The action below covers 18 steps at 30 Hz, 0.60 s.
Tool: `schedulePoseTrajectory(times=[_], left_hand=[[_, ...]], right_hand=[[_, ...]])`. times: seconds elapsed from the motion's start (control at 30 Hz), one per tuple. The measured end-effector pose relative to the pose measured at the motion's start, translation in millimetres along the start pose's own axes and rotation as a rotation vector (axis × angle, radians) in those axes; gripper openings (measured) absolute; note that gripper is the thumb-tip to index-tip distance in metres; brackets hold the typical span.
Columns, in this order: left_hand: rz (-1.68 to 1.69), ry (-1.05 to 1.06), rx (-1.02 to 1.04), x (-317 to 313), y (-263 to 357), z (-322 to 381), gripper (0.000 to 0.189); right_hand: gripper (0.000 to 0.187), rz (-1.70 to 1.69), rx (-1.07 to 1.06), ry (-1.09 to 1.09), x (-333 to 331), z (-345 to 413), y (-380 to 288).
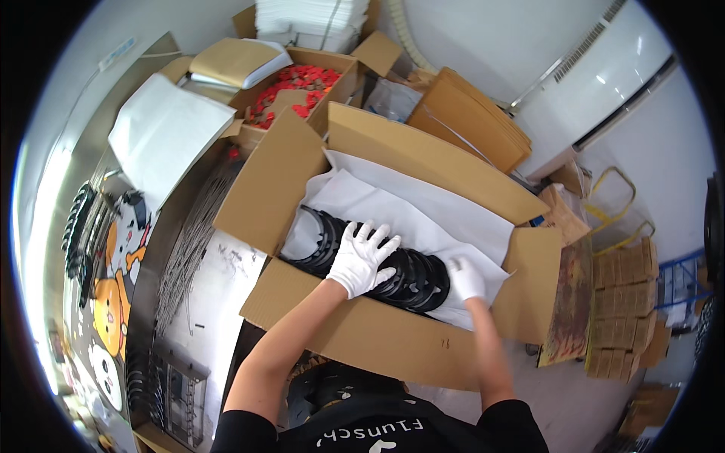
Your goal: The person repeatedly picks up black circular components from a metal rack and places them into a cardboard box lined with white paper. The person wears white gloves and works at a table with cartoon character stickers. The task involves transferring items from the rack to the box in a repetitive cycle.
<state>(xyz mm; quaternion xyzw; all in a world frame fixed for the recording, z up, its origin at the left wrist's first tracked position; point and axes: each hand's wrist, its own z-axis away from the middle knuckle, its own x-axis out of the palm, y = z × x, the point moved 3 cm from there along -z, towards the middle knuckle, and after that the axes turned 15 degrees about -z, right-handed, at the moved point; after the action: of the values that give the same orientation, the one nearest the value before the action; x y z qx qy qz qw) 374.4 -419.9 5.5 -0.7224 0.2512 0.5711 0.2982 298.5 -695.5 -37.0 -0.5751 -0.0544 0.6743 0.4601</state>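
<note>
An open cardboard box (pixel 396 345) stands before me, lined with white sheet material (pixel 396 198). A row of black, curved, glossy parts (pixel 416 277) lies along the near side inside it. My left hand (pixel 362 260), in a white glove, rests on top of the row with its fingers spread. My right hand (pixel 467 278), also gloved in white, is at the right end of the row, against the white lining. It is slightly blurred, and its fingertips are hard to make out, so whether it pinches the sheet does not show.
Behind stands a carton (pixel 300 54) of red pieces. Padded brown envelopes (pixel 470 124) lean at the back right. On the left, a metal worktop (pixel 209 283) holds thin metal rods (pixel 192 243) and a metal rack (pixel 181 396). Small cartons (pixel 620 306) are stacked at right.
</note>
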Motion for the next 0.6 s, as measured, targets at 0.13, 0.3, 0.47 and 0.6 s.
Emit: schedulePoseTrajectory(times=[0.13,0.3,0.47,0.6], left_hand=[[0.229,0.171,-0.166,-38.2,-35.3,48.2,0.058],[0.060,0.355,-0.885,-107.8,-113.7,289.5,0.045],[-0.380,0.626,-1.754,-119.5,-86.9,636.7,0.034],[-0.136,0.792,-2.298,-64.5,-26.4,830.7,0.037]], right_hand=[[0.035,-0.553,-0.023,-0.002,-15.9,-140.4,225.2],[0.039,0.115,-0.069,0.006,-30.5,-170.7,118.5],[0.028,-0.545,-0.693,-0.020,82.9,79.4,-186.9],[0.027,-0.277,-1.210,-0.895,302.3,316.8,-335.3]])
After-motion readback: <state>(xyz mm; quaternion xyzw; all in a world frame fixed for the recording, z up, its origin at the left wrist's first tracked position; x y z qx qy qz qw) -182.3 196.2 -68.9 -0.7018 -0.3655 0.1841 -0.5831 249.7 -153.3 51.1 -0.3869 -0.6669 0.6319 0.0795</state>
